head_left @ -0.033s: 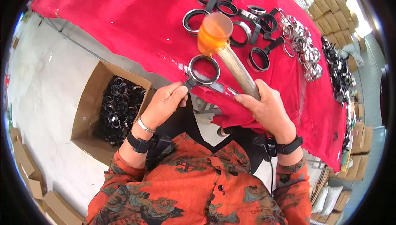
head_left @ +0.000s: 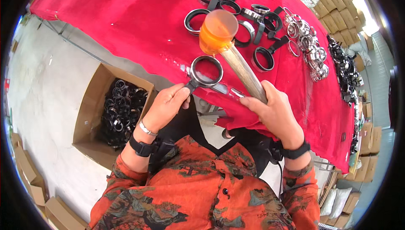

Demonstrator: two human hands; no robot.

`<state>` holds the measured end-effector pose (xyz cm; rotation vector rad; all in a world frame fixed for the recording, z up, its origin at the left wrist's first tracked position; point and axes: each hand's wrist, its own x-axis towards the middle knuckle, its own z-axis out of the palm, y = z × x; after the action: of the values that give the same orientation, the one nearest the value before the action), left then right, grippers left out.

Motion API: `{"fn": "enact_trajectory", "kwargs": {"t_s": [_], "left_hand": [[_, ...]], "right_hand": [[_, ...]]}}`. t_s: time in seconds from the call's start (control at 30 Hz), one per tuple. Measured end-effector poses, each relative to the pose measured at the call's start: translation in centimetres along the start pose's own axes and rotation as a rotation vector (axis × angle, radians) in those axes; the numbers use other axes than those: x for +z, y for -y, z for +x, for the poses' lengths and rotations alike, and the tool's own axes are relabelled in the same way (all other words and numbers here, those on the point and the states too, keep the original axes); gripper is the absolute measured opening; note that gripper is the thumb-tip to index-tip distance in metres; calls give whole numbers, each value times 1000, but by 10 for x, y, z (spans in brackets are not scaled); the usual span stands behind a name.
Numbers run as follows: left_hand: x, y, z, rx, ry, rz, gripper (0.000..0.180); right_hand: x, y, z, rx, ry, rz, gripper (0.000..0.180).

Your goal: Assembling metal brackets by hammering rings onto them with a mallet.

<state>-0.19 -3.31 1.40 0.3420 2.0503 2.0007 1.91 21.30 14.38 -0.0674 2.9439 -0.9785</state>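
Note:
Pinched in my left hand (head_left: 171, 105) is the short black handle of a ring (head_left: 206, 71) with a dark inner rim and a shiny metal band. It is held up over the near edge of the red-covered table. My right hand (head_left: 276, 114) grips the wooden handle of a mallet (head_left: 219, 31), just right of the ring. The mallet's translucent orange head is raised beyond the ring, apart from it. Past the mallet lie several similar black rings with handles (head_left: 263, 59), some partly hidden by its head.
Bare metal rings (head_left: 314, 52) are heaped to the right, with dark parts (head_left: 344, 74) along the table's far right edge. On the floor at left, an open cardboard box (head_left: 90, 107) holds many black rings. Stacked cartons (head_left: 337, 14) stand at the back right.

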Motion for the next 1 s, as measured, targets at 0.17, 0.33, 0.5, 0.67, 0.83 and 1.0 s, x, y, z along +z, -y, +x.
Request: {"fn": "enact_trajectory", "kwargs": {"t_s": [0.17, 0.33, 0.5, 0.67, 0.83, 1.0], "left_hand": [[0, 1, -2, -63, -42, 16, 41], [0, -2, 2, -80, 4, 3, 40], [4, 1, 0, -72, -66, 2, 40], [17, 1, 1, -59, -84, -27, 39], [25, 4, -1, -54, -148, 4, 39], [44, 0, 0, 48, -196, 35, 40]], "right_hand": [[-13, 9, -17, 5, -113, 78, 37], [-2, -25, -6, 60, 49, 62, 36], [-16, -14, -23, 261, 160, 533, 29], [24, -41, -41, 461, 221, 883, 27], [-6, -23, -53, 295, 23, 845, 25], [43, -73, -79, 92, -83, 78, 33]]}}
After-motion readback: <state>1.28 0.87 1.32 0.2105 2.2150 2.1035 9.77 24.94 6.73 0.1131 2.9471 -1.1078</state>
